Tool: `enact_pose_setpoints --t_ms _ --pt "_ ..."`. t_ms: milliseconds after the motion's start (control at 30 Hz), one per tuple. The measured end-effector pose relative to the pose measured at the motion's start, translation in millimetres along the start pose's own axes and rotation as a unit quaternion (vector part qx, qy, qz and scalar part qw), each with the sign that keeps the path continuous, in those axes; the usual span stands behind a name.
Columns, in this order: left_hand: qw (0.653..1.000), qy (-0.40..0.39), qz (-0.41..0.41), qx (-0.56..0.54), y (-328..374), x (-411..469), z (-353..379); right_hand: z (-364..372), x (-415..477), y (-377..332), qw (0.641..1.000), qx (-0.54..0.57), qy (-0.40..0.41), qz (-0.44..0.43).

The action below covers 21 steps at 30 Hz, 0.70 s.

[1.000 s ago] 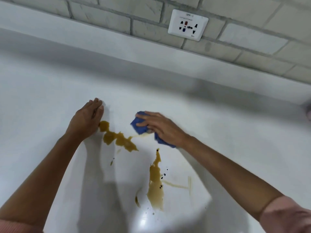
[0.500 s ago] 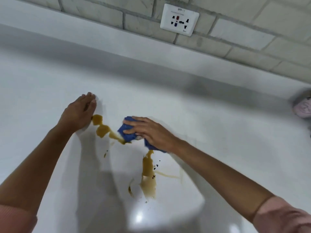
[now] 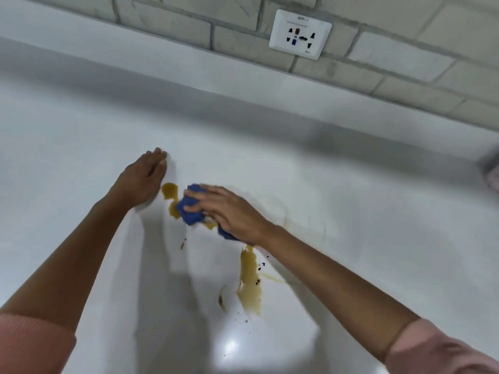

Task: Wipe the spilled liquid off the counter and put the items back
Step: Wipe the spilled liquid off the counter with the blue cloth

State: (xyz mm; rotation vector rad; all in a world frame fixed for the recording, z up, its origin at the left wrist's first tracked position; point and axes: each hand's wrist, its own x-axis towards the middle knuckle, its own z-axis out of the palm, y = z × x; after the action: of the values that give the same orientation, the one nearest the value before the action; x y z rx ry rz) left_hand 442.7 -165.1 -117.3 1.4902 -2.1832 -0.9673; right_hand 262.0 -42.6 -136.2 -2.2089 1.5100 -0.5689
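Yellow-brown spilled liquid lies on the white counter (image 3: 351,211): a small patch (image 3: 169,190) beside my left hand and a longer pool (image 3: 249,282) nearer me, with dark specks around it. My right hand (image 3: 229,211) presses a crumpled blue cloth (image 3: 191,209) down on the spill, fingers spread over it and the thumb tucked at its side. My left hand (image 3: 143,182) rests flat on the counter just left of the small patch, fingers straight and together.
A white wall socket (image 3: 300,34) sits on the brick wall above the counter's raised back ledge (image 3: 189,66). A blurred pinkish object (image 3: 492,175) shows at the right edge. Faint ring marks lie on the counter right of my right hand.
My right hand has slid the cloth leftward over the upper trail of liquid, leaving less of it showing. My left hand stays planted.
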Motion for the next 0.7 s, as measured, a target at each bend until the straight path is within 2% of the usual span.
enact_pose_setpoints --t_ms 100,167,233,267,300,333,533,700 --pt "1.000 -0.022 0.015 0.014 0 -7 -5 -18 -40 22 1.000 0.000 -0.002 -0.023" --pt "0.998 -0.032 0.020 0.042 -3 -17 -10 -36 -40 40 1.000 -0.006 0.011 0.010" --pt "0.996 -0.035 0.034 0.070 -8 -31 -12 -45 -20 52 0.995 0.014 0.064 0.075" --pt "0.995 -0.033 0.040 0.083 -10 -37 -12 -45 -4 55 0.990 -0.019 0.106 0.093" --pt "0.994 -0.027 0.045 0.096 -12 -43 -12 -45 12 54 0.983 -0.037 0.125 0.127" --pt "0.993 -0.019 0.047 0.106 -15 -47 -11 -42 29 49 0.983 -0.055 0.124 0.125" --pt "0.996 0.016 0.018 0.083 -30 -54 2 -1 73 -16 0.996 -0.018 0.065 0.051" --pt "0.997 0.045 0.016 0.061 -33 -52 3 7 7 -25 0.998 0.055 -0.039 -0.019"
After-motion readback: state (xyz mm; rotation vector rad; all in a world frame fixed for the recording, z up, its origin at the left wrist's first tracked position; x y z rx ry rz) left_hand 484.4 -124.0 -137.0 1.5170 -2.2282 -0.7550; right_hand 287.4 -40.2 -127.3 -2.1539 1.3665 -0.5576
